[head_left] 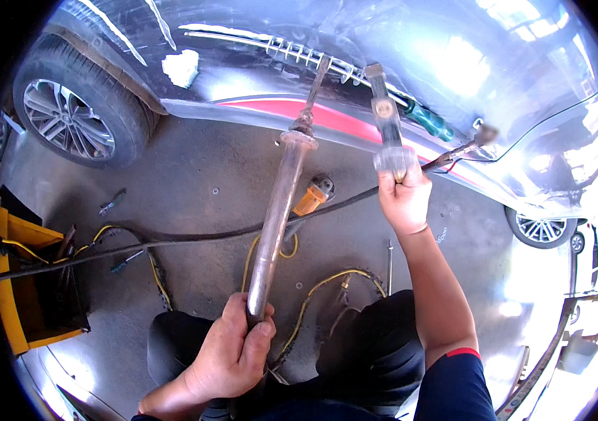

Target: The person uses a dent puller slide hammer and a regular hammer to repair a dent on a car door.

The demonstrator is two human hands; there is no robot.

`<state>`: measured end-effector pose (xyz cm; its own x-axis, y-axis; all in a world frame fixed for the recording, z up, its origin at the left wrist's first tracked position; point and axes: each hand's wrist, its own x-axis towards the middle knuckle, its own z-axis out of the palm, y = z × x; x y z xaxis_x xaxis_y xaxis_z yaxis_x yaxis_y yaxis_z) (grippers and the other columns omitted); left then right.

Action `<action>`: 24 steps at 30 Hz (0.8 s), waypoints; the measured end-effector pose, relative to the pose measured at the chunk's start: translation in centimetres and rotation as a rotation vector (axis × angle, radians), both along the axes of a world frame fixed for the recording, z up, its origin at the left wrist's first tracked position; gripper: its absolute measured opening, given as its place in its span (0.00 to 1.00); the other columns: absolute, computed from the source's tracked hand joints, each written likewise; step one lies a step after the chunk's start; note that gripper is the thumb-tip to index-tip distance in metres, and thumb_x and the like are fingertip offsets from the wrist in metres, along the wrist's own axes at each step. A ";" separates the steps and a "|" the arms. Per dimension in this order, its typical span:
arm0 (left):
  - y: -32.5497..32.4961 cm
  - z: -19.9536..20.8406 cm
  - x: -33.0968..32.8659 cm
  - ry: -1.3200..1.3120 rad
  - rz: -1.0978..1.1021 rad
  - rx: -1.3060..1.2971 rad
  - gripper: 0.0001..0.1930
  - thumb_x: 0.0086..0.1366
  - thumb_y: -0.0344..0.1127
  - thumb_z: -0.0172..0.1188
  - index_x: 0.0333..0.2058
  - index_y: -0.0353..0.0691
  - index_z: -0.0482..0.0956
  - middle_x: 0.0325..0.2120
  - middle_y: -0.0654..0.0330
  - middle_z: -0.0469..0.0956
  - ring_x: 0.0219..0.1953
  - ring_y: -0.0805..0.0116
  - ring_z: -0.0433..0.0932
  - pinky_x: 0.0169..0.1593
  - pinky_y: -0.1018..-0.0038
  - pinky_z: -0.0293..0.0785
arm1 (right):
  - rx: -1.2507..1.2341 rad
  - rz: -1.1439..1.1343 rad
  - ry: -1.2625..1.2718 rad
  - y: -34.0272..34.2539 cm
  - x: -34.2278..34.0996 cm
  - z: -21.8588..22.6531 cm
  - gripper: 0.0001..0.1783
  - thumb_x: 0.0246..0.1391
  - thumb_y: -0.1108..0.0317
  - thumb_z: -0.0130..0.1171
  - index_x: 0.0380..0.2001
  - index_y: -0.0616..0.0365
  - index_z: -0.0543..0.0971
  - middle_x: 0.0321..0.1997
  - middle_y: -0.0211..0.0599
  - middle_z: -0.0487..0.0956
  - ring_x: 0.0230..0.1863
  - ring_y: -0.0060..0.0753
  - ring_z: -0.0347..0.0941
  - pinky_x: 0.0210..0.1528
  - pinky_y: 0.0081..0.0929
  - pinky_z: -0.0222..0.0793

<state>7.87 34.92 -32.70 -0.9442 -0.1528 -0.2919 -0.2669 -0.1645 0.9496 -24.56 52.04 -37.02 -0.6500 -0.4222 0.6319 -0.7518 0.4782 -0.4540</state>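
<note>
My left hand is closed around the lower end of a long metal pull bar. Its thin rusty tip reaches up to a row of wire rings standing on the dented grey car panel. Through the rings runs a thin metal rod, and a green screwdriver-like handle lies at its right end. My right hand grips a hammer, held up close to the panel and partly blurred. Its handle is mostly hidden by the head and fingers.
A thick dark cable crosses in front of me to a rod-like end by the panel. An orange angle grinder lies on the floor near a yellow hose. At left stands a yellow bin; a car wheel is beyond it.
</note>
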 end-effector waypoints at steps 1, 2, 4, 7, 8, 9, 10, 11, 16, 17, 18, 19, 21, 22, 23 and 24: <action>-0.1 0.1 0.0 -0.013 -0.009 -0.004 0.14 0.74 0.37 0.45 0.49 0.32 0.61 0.26 0.63 0.67 0.18 0.80 0.64 0.23 0.79 0.65 | 0.000 0.036 0.068 0.1 -0.2 -0.1 0.07 0.55 0.74 0.65 0.38 0.58 0.79 0.26 0.38 0.78 0.28 0.26 0.76 0.34 0.25 0.72; -0.2 0.2 -0.1 -0.026 -0.017 -0.008 0.14 0.74 0.37 0.45 0.49 0.32 0.61 0.26 0.63 0.67 0.18 0.80 0.64 0.23 0.79 0.66 | 0.001 0.039 0.070 0.0 0.0 0.1 0.07 0.55 0.74 0.65 0.38 0.58 0.79 0.26 0.38 0.78 0.28 0.26 0.76 0.34 0.25 0.72; -0.2 0.2 -0.1 -0.025 -0.018 -0.005 0.14 0.74 0.37 0.45 0.48 0.32 0.61 0.26 0.63 0.67 0.18 0.80 0.64 0.23 0.79 0.66 | 0.000 0.014 0.165 0.0 0.8 0.6 0.03 0.56 0.74 0.63 0.34 0.59 0.79 0.28 0.38 0.79 0.28 0.27 0.78 0.34 0.25 0.73; -0.1 0.0 0.0 -0.007 -0.013 0.000 0.13 0.74 0.37 0.46 0.48 0.32 0.61 0.26 0.63 0.66 0.18 0.80 0.64 0.23 0.80 0.65 | -0.035 0.013 0.079 0.3 -0.2 -0.7 0.03 0.56 0.74 0.63 0.34 0.59 0.79 0.27 0.38 0.79 0.27 0.30 0.78 0.32 0.24 0.72; -0.1 -0.1 0.0 0.008 -0.005 0.002 0.13 0.74 0.37 0.46 0.48 0.32 0.61 0.26 0.64 0.66 0.18 0.80 0.64 0.23 0.80 0.65 | -0.006 0.031 0.077 0.4 -0.5 -0.8 0.05 0.56 0.73 0.63 0.35 0.60 0.78 0.27 0.39 0.79 0.27 0.30 0.78 0.32 0.24 0.71; -0.1 -0.1 0.0 0.007 -0.003 0.004 0.13 0.74 0.37 0.46 0.48 0.32 0.61 0.26 0.64 0.66 0.18 0.80 0.64 0.23 0.80 0.65 | 0.021 0.022 0.101 0.5 -0.3 -0.6 0.06 0.56 0.72 0.64 0.37 0.61 0.78 0.26 0.39 0.79 0.27 0.31 0.79 0.32 0.25 0.72; 0.0 -0.1 0.0 0.006 -0.001 0.002 0.13 0.74 0.37 0.46 0.48 0.33 0.61 0.26 0.64 0.66 0.18 0.80 0.63 0.23 0.80 0.65 | 0.023 0.024 0.101 0.5 -0.2 -0.7 0.06 0.56 0.72 0.64 0.37 0.60 0.78 0.26 0.39 0.79 0.27 0.31 0.79 0.32 0.25 0.72; 0.0 -0.2 0.0 0.004 0.001 0.002 0.13 0.74 0.37 0.46 0.48 0.33 0.61 0.26 0.64 0.66 0.18 0.80 0.63 0.22 0.81 0.65 | -0.005 0.008 0.091 0.4 -0.2 -0.9 0.06 0.56 0.72 0.64 0.37 0.60 0.78 0.27 0.38 0.79 0.27 0.32 0.79 0.32 0.26 0.73; -0.1 -0.2 -0.1 -0.009 -0.008 0.013 0.13 0.74 0.37 0.47 0.48 0.33 0.61 0.26 0.64 0.66 0.18 0.81 0.63 0.23 0.81 0.65 | 0.053 0.013 0.133 0.4 -0.9 -0.8 0.08 0.57 0.71 0.64 0.37 0.62 0.77 0.26 0.40 0.78 0.26 0.30 0.77 0.32 0.26 0.72; -0.1 -0.3 -0.1 -0.014 -0.006 0.019 0.14 0.74 0.38 0.47 0.48 0.33 0.61 0.26 0.64 0.66 0.18 0.81 0.63 0.23 0.81 0.65 | 0.068 -0.081 0.043 0.4 -0.2 -0.8 0.09 0.56 0.70 0.64 0.37 0.62 0.77 0.27 0.42 0.78 0.27 0.34 0.78 0.32 0.27 0.72; -0.1 -0.1 -0.1 -0.014 -0.003 0.020 0.14 0.74 0.38 0.47 0.48 0.33 0.61 0.26 0.64 0.66 0.18 0.81 0.63 0.23 0.81 0.65 | 0.068 -0.078 0.043 0.2 0.0 -0.4 0.09 0.56 0.70 0.64 0.37 0.62 0.77 0.27 0.42 0.78 0.27 0.34 0.78 0.32 0.27 0.72; -0.2 0.1 -0.1 -0.017 -0.012 0.021 0.15 0.74 0.39 0.48 0.48 0.33 0.61 0.26 0.64 0.66 0.18 0.81 0.64 0.23 0.80 0.65 | 0.020 -0.050 0.050 0.0 0.1 0.0 0.08 0.56 0.71 0.64 0.37 0.62 0.77 0.27 0.44 0.78 0.28 0.35 0.79 0.32 0.27 0.72; -0.2 0.0 -0.1 -0.019 -0.024 0.022 0.16 0.74 0.40 0.49 0.48 0.33 0.61 0.26 0.64 0.66 0.18 0.81 0.64 0.23 0.80 0.65 | 0.127 -0.038 0.234 0.2 -0.4 0.2 0.08 0.56 0.71 0.63 0.37 0.61 0.77 0.28 0.46 0.78 0.29 0.38 0.80 0.32 0.28 0.72; -0.2 -0.3 0.0 -0.005 -0.015 0.014 0.16 0.74 0.41 0.49 0.48 0.33 0.61 0.26 0.64 0.66 0.18 0.80 0.64 0.23 0.80 0.65 | 0.127 -0.040 0.233 0.3 -0.4 0.0 0.08 0.56 0.71 0.63 0.37 0.61 0.77 0.28 0.46 0.78 0.29 0.38 0.80 0.32 0.28 0.72; -0.2 -0.5 0.0 0.010 -0.007 0.005 0.17 0.74 0.42 0.49 0.49 0.33 0.61 0.26 0.64 0.66 0.19 0.80 0.64 0.23 0.80 0.66 | 0.098 -0.069 0.139 0.3 -0.2 -0.2 0.08 0.56 0.71 0.64 0.37 0.61 0.77 0.28 0.47 0.78 0.29 0.39 0.80 0.33 0.28 0.73; -0.3 -0.4 0.0 0.010 -0.008 0.004 0.17 0.74 0.42 0.49 0.49 0.33 0.61 0.26 0.64 0.66 0.19 0.80 0.64 0.23 0.80 0.66 | 0.068 -0.098 0.044 0.2 0.0 -0.4 0.08 0.56 0.71 0.64 0.37 0.60 0.77 0.29 0.48 0.79 0.29 0.41 0.80 0.33 0.28 0.73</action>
